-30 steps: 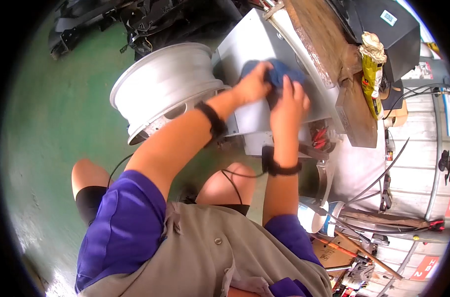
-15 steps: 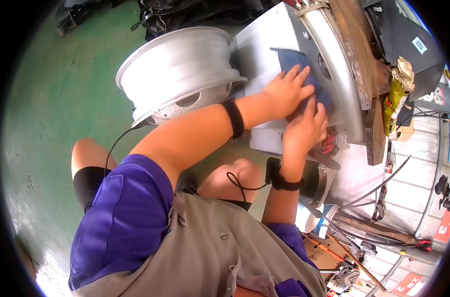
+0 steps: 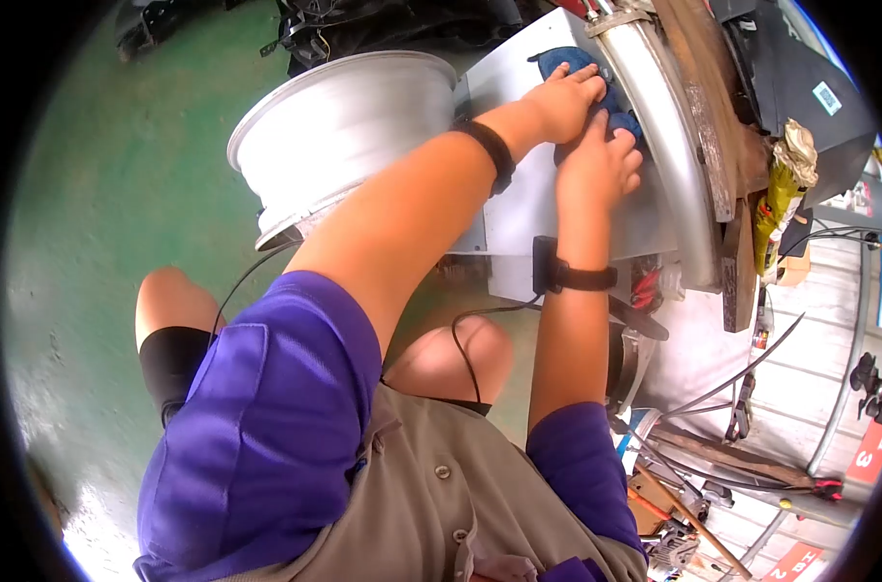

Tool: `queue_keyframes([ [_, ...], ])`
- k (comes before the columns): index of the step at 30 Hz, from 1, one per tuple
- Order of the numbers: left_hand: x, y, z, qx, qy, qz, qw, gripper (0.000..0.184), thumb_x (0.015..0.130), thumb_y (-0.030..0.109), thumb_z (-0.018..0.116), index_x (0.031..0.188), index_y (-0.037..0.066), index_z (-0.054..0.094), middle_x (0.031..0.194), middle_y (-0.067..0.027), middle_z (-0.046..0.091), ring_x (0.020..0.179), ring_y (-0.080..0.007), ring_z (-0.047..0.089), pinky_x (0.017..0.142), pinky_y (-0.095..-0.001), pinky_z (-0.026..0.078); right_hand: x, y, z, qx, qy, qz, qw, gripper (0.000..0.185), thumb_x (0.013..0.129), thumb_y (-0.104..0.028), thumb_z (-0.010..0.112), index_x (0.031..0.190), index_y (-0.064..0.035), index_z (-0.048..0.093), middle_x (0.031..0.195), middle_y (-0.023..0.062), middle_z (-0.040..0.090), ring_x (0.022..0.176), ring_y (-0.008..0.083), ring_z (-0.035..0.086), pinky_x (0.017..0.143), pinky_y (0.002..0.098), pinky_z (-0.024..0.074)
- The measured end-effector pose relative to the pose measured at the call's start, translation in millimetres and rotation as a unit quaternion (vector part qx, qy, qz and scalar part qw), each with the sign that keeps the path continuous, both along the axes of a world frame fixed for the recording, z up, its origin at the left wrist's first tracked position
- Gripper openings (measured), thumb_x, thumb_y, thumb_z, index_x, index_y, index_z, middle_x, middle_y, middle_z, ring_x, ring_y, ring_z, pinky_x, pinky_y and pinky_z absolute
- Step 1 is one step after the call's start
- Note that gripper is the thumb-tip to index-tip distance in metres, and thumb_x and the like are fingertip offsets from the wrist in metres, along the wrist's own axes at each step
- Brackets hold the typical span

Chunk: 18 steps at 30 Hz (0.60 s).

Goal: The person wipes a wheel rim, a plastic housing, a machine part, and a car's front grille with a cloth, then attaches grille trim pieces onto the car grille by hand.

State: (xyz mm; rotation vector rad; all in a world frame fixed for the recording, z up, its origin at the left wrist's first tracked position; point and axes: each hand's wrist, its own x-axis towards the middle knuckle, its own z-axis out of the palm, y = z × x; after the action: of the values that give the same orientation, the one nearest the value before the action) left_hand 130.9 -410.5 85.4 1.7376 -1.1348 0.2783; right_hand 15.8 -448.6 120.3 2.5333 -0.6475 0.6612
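Observation:
A blue cloth [image 3: 560,58] lies bunched against the face of a white box-shaped metal cabinet [image 3: 521,206]. My left hand [image 3: 559,105] presses on its upper part, fingers bent over the fabric. Just below and to the right, my right hand [image 3: 596,173] also holds the cloth, with its fingers curled. Part of the fabric is hidden beneath both hands. Close to the right of my fingers runs a silver curved metal piece [image 3: 662,126] along the cabinet's edge.
A bare silver wheel rim [image 3: 349,121] stands on the green floor [image 3: 111,194], left of the cabinet. Wooden blocks [image 3: 698,92] and a yellow tube [image 3: 779,199] are on the right. Cables and tools crowd the lower right. A black cable hangs from my right wristband [image 3: 582,278].
Both hands have slid upward along the cabinet face with the blue cloth, toward its far end. The cloth is more bunched now. The wheel rim has stayed in place.

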Motion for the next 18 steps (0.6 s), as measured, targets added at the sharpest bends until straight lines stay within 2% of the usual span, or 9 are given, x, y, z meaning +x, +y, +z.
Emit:
queue_keyframes([
  [2, -3.5, -5.1, -6.2, -0.069, 0.067, 0.006, 0.995, 0.036, 0.078, 0.002, 0.063, 0.112, 0.005, 0.049, 0.132, -0.0219, 0.051, 0.143, -0.0337, 0.028, 0.116, -0.0484, 0.025, 0.5, -6.7, -3.6, 0.002, -0.02, 0.018, 1.0, 0.04, 0.093, -0.022, 0.05, 0.133, -0.0209, 0.056, 0.121, 0.012, 0.051, 0.107, 0.0334, 0.049, 0.089, 0.0467, 0.0397],
  [4, -20.0, -0.9, -13.8, -0.112, 0.178, 0.004, 0.978, 0.041, 0.075, -0.002, 0.059, 0.114, 0.005, 0.048, 0.128, -0.0244, 0.052, 0.137, -0.0372, 0.037, 0.11, -0.0439, 0.034, -13.3, -13.6, -4.3, 0.016, -0.035, 0.073, 0.997, 0.04, 0.092, -0.019, 0.051, 0.131, -0.0238, 0.058, 0.121, 0.011, 0.051, 0.108, 0.0334, 0.049, 0.089, 0.0476, 0.0403],
  [5, -31.9, 7.3, -15.1, -0.101, 0.273, -0.022, 0.956, 0.044, 0.074, -0.004, 0.058, 0.116, 0.006, 0.047, 0.12, -0.0252, 0.056, 0.124, -0.0393, 0.049, 0.1, -0.0404, 0.042, -20.9, -16.0, -3.7, 0.025, -0.045, 0.1, 0.994, 0.04, 0.091, -0.018, 0.051, 0.13, -0.0252, 0.059, 0.122, 0.0106, 0.051, 0.109, 0.0334, 0.049, 0.09, 0.048, 0.0407],
  [6, -43.2, 6.8, -32.8, -0.132, 0.27, -0.036, 0.953, 0.046, 0.074, -0.003, 0.058, 0.117, 0.006, 0.047, 0.112, -0.0234, 0.059, 0.108, -0.0371, 0.058, 0.092, -0.0396, 0.046, -29.9, -14.6, -1.7, 0.052, -0.043, 0.105, 0.992, 0.041, 0.089, -0.014, 0.053, 0.126, -0.028, 0.063, 0.122, 0.0099, 0.051, 0.11, 0.0343, 0.049, 0.09, 0.0493, 0.0416],
  [8, -82.8, 29.3, -39.3, -0.092, 0.375, -0.094, 0.918, 0.049, 0.077, -0.003, 0.058, 0.122, 0.009, 0.044, 0.101, -0.0191, 0.062, 0.101, -0.0316, 0.061, 0.088, -0.0395, 0.048, -56.4, -4.5, 3.4, 0.055, -0.04, 0.137, 0.988, 0.041, 0.083, -0.009, 0.057, 0.12, -0.0247, 0.066, 0.12, 0.0102, 0.052, 0.109, 0.0355, 0.049, 0.089, 0.0482, 0.0424],
  [11, -134.9, 36.0, -68.4, -0.121, 0.294, -0.189, 0.929, 0.057, 0.072, -0.01, 0.059, 0.124, 0.005, 0.043, 0.118, -0.0205, 0.052, 0.113, -0.0319, 0.052, 0.098, -0.0362, 0.041, -98.3, 11.7, 8.0, 0.091, -0.056, 0.144, 0.984, 0.039, 0.071, 0.0, 0.063, 0.104, -0.0187, 0.07, 0.118, 0.0088, 0.053, 0.107, 0.0364, 0.05, 0.09, 0.0486, 0.0431],
  [12, -148.9, 47.5, -55.5, -0.071, 0.31, -0.202, 0.927, 0.058, 0.072, -0.01, 0.059, 0.126, 0.004, 0.042, 0.122, -0.0218, 0.05, 0.118, -0.0384, 0.05, 0.101, -0.0396, 0.04, -109.3, 12.9, 6.3, 0.086, -0.06, 0.129, 0.986, 0.04, 0.069, 0.001, 0.063, 0.103, -0.019, 0.07, 0.118, 0.008, 0.054, 0.106, 0.0362, 0.051, 0.089, 0.0484, 0.0434],
  [15, -170.8, 57.0, -43.0, -0.017, 0.212, -0.177, 0.961, 0.062, 0.075, -0.006, 0.061, 0.132, 0.0, 0.039, 0.136, -0.0332, 0.04, 0.133, -0.0501, 0.034, 0.107, -0.0486, 0.037, -126.0, 14.0, 3.6, 0.088, -0.078, 0.127, 0.985, 0.04, 0.068, 0.002, 0.063, 0.102, -0.0185, 0.07, 0.118, 0.0082, 0.055, 0.104, 0.0355, 0.052, 0.088, 0.0466, 0.0438],
  [18, -164.0, 36.4, -55.8, -0.046, 0.157, -0.139, 0.977, 0.064, 0.077, -0.003, 0.062, 0.135, -0.001, 0.035, 0.137, -0.0367, 0.036, 0.134, -0.0501, 0.033, 0.108, -0.0482, 0.035, -117.9, 11.1, 1.7, 0.061, -0.074, 0.129, 0.987, 0.036, 0.07, -0.001, 0.063, 0.101, -0.0174, 0.07, 0.117, 0.0085, 0.056, 0.103, 0.0354, 0.052, 0.087, 0.0461, 0.0441],
])
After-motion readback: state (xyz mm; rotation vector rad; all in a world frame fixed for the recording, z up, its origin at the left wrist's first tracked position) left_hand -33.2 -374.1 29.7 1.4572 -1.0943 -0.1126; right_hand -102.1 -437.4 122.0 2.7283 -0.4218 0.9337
